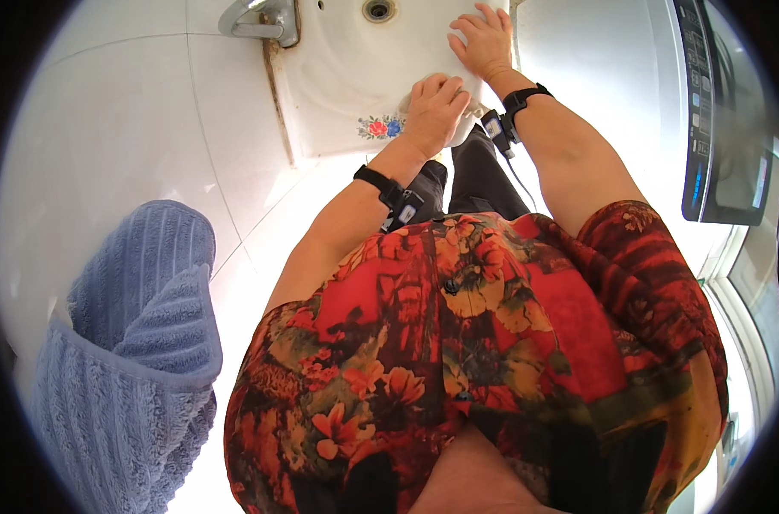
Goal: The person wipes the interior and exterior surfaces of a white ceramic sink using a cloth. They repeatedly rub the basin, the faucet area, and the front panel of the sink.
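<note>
A white ceramic washbasin (338,77) lies before me, its drain (380,10) at the top of the view. My left hand (436,109) presses down on a pale, crumpled cloth (473,108) at the basin's near rim. Most of the cloth is hidden under my palm and fingers. Just left of that hand, a printed flower decal (380,127) with red and blue blossoms decorates the rim. My right hand (484,40) rests on the basin's right edge, fingers spread, with nothing visible in it.
A chrome faucet (261,22) juts from the left, by a brown-stained seam (275,96) along the tiled wall (119,122). At lower left hangs a blue ribbed towel (126,360). A white appliance (595,70) with a dark control panel (698,115) stands on the right.
</note>
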Available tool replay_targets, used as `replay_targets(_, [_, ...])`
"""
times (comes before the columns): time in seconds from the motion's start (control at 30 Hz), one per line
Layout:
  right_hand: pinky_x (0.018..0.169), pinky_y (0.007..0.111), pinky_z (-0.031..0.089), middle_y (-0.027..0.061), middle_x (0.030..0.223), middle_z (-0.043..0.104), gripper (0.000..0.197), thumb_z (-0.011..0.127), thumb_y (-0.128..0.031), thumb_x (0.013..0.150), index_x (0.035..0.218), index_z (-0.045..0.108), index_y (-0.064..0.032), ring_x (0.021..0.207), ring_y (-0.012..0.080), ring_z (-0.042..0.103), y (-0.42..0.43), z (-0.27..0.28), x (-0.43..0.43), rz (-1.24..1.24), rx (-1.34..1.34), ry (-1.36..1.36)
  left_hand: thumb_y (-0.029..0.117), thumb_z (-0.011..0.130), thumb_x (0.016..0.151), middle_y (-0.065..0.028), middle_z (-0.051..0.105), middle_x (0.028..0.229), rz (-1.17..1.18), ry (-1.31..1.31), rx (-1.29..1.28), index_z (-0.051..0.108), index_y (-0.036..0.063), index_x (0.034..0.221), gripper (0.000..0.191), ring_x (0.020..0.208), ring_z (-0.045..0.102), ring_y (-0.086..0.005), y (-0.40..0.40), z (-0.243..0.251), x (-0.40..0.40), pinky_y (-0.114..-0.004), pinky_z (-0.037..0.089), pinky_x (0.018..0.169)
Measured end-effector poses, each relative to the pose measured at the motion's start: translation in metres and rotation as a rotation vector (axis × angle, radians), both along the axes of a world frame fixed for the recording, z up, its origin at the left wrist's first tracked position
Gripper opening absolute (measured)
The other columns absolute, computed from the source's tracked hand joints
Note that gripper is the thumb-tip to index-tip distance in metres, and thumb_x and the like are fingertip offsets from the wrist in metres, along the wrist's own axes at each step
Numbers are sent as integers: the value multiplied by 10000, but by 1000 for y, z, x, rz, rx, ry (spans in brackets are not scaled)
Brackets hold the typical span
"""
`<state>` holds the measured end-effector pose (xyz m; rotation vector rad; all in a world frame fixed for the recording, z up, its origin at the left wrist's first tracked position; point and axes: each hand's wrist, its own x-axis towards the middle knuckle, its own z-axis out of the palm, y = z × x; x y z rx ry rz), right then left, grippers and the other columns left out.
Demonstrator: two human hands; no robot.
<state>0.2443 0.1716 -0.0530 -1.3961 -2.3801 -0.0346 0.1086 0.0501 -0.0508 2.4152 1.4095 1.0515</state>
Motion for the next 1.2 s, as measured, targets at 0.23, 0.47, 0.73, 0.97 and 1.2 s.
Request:
replay_targets(0.23, [1052, 550, 236, 49, 986, 626, 153, 623, -249, 768, 876, 652, -146, 1199, 321, 439, 1, -1, 4, 11, -16, -3, 124, 643, 700, -4, 566, 1047, -47, 63, -90, 602, 125, 901, 206, 1020, 515, -228, -25, 8, -37, -390, 395, 854])
replay_targets(0.47, [1047, 549, 245, 56, 971, 632, 164, 629, -246, 757, 874, 657, -135, 1196, 322, 446, 5, -5, 5, 7, 40, 34, 80, 696, 668, -15, 566, 1037, 136, 153, -154, 648, 125, 943, 282, 1019, 521, -252, -71, 6, -106, -398, 401, 851])
replay_targets(0.73, [1063, 560, 234, 57, 964, 640, 166, 658, -248, 732, 852, 666, -134, 1194, 329, 450, 5, -3, 4, -33, -8, 70, 102, 707, 663, -13, 571, 1064, -81, 75, -83, 654, 136, 922, 266, 1035, 523, -238, -26, -1, -66, -400, 402, 846])
replay_targets(0.97, [1056, 573, 239, 65, 982, 634, 191, 675, -262, 722, 867, 665, -138, 1197, 338, 444, 2, -1, -5, 4, -3, 114, 109, 728, 638, 9, 563, 1065, -95, 40, -66, 652, 156, 909, 286, 1021, 508, -220, 23, 10, -4, -387, 392, 829])
replay_targets(1.2, [1066, 571, 221, 63, 1004, 630, 196, 675, -272, 728, 877, 668, -145, 1209, 336, 433, 0, -4, -5, 18, -11, 97, 88, 744, 609, 12, 555, 1071, -53, 77, -120, 648, 168, 934, 349, 1053, 501, -234, 13, 11, -11, -387, 401, 856])
